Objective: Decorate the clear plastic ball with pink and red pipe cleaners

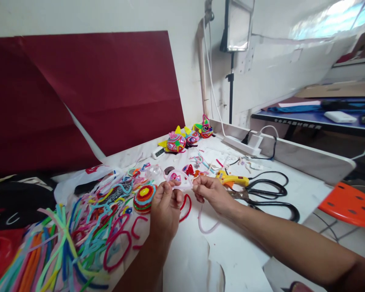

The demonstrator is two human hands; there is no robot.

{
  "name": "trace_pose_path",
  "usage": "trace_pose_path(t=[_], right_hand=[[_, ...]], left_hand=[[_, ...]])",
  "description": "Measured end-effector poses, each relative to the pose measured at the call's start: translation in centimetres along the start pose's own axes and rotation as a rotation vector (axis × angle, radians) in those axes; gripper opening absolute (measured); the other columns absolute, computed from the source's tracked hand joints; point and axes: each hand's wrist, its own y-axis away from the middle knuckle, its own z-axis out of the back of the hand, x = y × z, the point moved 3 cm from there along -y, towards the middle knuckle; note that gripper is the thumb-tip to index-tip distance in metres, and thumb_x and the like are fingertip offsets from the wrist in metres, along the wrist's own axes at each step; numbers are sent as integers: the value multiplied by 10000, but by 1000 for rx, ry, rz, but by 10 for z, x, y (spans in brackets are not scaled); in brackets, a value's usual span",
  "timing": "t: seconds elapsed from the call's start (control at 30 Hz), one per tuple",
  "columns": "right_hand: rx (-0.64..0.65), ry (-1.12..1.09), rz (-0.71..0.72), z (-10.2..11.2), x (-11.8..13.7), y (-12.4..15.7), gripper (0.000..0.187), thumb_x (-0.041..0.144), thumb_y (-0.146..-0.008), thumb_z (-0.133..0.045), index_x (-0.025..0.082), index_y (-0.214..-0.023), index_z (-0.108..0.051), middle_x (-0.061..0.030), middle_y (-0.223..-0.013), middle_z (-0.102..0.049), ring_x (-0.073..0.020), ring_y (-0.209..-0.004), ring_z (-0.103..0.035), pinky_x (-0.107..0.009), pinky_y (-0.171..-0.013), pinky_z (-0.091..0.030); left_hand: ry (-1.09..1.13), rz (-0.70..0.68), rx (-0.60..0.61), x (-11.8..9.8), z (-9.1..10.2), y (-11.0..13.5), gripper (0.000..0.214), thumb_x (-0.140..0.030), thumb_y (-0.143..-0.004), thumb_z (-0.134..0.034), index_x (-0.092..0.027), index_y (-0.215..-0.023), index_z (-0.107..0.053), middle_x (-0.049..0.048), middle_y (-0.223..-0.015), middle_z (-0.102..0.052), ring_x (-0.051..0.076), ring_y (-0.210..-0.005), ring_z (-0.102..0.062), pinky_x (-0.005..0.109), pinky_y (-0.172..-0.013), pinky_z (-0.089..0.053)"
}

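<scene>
Dark red sheets (103, 93) hang on the wall behind your white table (304, 186). A heap of multicoloured fuzzy stems (63, 243) covers the table's left side. To your right lie large scissors (242, 194) with black handles, just beside your right hand (211, 194), whose thumb and fingers pinch one side of a pale loop. Your left hand (166, 211) grips the opposite side, so the two hands sit close but apart. Beyond the scissors is a yellow glue gun (234, 179), and near the back edge stand three colourful figures (176, 142). A striped round coil (143, 198) rests just left of your left hand. The pale loop (187, 186) itself is held between your fingertips above the table. Smaller still, a white timer (158, 152) stands beside the figures.
</scene>
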Motion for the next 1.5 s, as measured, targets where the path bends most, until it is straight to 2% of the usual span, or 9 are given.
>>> trace_pose_path(t=[0.13, 0.3, 0.47, 0.77, 1.27, 1.5], right_hand=[[-11, -41, 9, 1, 3, -1, 171, 298, -668, -645, 183, -630, -524, 79, -456, -467, -64, -407, -402, -212, -443, -314], [8, -42, 12, 2, 1, -1, 173, 304, -678, -648, 181, -645, -531, 78, -468, -472, -64, -415, -404, -213, -449, -315], [31, 18, 16, 3, 0, 0, 154, 300, -695, -637, 169, -670, -558, 71, -480, -485, -69, -430, -405, -218, -460, -313], [47, 41, 4, 4, -1, 0, 176, 306, -682, -680, 171, -679, -567, 69, -501, -489, -69, -440, -395, -222, -462, -303], [44, 86, 1, 5, 1, 2, 140, 277, -691, -666, 169, -670, -579, 63, -505, -496, -73, -450, -397, -225, -463, -300], [32, 74, -5, 5, -1, 3, 112, 254, -680, -639, 173, -660, -564, 67, -488, -477, -75, -449, -383, -226, -461, -286]], left_hand=[[-77, -37, 78, 0, -3, 4, 361, -438, -704, -765, -185, -876, -573, -8, -876, -626, 38, -488, -489, 177, -437, -331], [-320, 27, 64, 8, -6, 10, 362, -324, -698, -771, -162, -959, -579, -72, -521, -495, 56, -450, -413, 175, -431, -281], [-446, 14, 13, 13, -7, 12, 357, -294, -697, -745, -123, -989, -632, -61, -477, -502, 59, -450, -409, 181, -434, -262], [-458, 25, 8, 16, -7, 11, 396, -274, -651, -769, -114, -999, -668, -53, -492, -541, 56, -446, -435, 186, -434, -276], [-444, 17, 17, 19, -4, 13, 316, -302, -690, -733, -123, -943, -671, -53, -474, -513, 66, -423, -411, 189, -413, -258], [-485, -55, 58, 18, -4, 12, 283, -288, -693, -741, -122, -918, -695, -34, -521, -543, 72, -454, -446, 192, -434, -316]])
